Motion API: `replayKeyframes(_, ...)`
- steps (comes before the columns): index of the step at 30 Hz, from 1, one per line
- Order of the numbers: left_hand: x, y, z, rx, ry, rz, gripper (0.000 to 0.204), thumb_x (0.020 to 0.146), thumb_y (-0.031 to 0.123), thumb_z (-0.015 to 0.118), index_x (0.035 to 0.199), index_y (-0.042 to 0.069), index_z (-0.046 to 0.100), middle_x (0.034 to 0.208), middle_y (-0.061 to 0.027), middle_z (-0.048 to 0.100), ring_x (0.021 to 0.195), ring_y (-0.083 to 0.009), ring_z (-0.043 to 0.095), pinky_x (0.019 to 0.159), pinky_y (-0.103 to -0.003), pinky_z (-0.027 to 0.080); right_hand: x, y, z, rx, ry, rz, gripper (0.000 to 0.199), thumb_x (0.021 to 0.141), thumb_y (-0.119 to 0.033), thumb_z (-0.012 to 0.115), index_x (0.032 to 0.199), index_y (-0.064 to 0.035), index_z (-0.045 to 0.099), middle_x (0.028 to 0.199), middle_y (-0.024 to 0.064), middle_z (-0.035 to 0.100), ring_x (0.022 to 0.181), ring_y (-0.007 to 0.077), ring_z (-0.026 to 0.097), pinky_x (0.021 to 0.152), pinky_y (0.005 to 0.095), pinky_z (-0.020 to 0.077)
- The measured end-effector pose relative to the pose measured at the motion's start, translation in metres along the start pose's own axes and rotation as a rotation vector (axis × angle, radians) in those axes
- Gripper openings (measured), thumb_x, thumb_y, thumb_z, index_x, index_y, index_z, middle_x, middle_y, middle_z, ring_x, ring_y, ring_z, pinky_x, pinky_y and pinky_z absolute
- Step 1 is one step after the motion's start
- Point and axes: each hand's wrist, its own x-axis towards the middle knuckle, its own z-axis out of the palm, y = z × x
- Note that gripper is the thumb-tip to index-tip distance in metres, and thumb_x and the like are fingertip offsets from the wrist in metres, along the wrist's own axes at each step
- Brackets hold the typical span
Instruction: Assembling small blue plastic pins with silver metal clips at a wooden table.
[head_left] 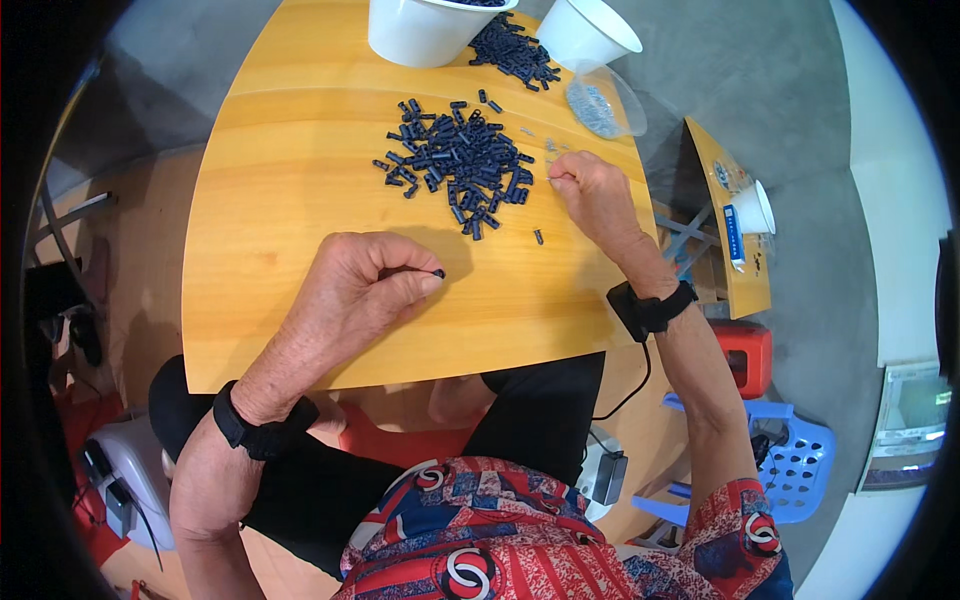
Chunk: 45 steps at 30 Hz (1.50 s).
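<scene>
Over the near part of the wooden table, my left hand is closed, thumb and forefinger pinching a small black plastic piece. Farther right, my right hand is also closed in a pinch, beside several tiny silvery bits on the tabletop. Something thin and pale shows at its fingertips, too small to name. Between and beyond the hands lies a loose heap of small black plastic pieces. One single black piece lies apart from the heap, below my right hand.
At the far edge of the table stand a white bucket and a tipped white tub, with a second black heap between them. A clear plastic dish holds small silvery parts. A blue plastic stool stands at the right.
</scene>
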Motion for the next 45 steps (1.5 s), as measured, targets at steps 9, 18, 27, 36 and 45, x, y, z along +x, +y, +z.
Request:
replayKeyframes(9,0.001,0.004,0.002,-0.013,0.007,0.001,0.013,0.084,0.010,0.065,0.085,-0.003,0.064,0.065,-0.0008,0.057,0.059,-0.0056,0.052,0.053,-0.020,0.044,-0.008,-0.010,-0.006,0.015,0.002,0.051,0.003,0.077,-0.004,0.059,0.080,-0.0035,0.058,0.074,0.0106,0.061,0.063,0.0262,0.060,0.056,0.0343,0.0484)
replayKeyframes(18,0.003,0.007,0.001,-0.254,-0.006,-0.029,0.013,0.084,0.009,0.064,0.090,-0.002,0.065,0.071,-0.0035,0.062,0.061,-0.0084,0.057,0.059,-0.021,0.049,-0.009,-0.104,-0.054,1.257,-0.243,0.689,0.010,0.086,-0.005,0.057,0.094,-0.0012,0.061,0.076,0.0018,0.060,0.063,0.0071,0.057,0.054,0.0195,0.0443)
replayKeyframes(27,-0.002,0.007,-0.003,-0.340,0.026,-0.014,0.014,0.084,0.009,0.064,0.093,-0.001,0.066,0.073,-0.0043,0.064,0.064,-0.0086,0.059,0.060,-0.021,0.049,-0.014,-0.133,-0.044,1.372,-0.296,0.617,0.016,0.085,-0.007,0.060,0.099,-0.0017,0.062,0.082,0.0049,0.065,0.063,0.0071,0.058,0.055,0.0188,0.0449)
replayKeyframes(36,-0.007,0.014,-0.008,-0.301,0.046,0.000,0.013,0.084,0.009,0.064,0.093,-0.002,0.065,0.074,-0.0057,0.064,0.064,-0.0093,0.060,0.061,-0.022,0.050,-0.016,-0.150,-0.027,1.393,-0.206,0.612,0.015,0.082,-0.009,0.065,0.093,-0.0001,0.063,0.077,0.0048,0.064,0.060,0.0069,0.057,0.053,0.0179,0.0439)
replayKeyframes(45,-0.007,0.013,-0.008,-0.322,0.019,-0.001,0.014,0.084,0.007,0.064,0.094,-0.002,0.065,0.075,-0.0059,0.064,0.065,-0.0090,0.060,0.062,-0.021,0.051,-0.014,-0.156,-0.026,1.188,-0.150,0.454,0.010,0.081,-0.007,0.065,0.089,-0.0013,0.065,0.073,-0.0006,0.062,0.061,0.0032,0.053,0.053,0.0163,0.0408)
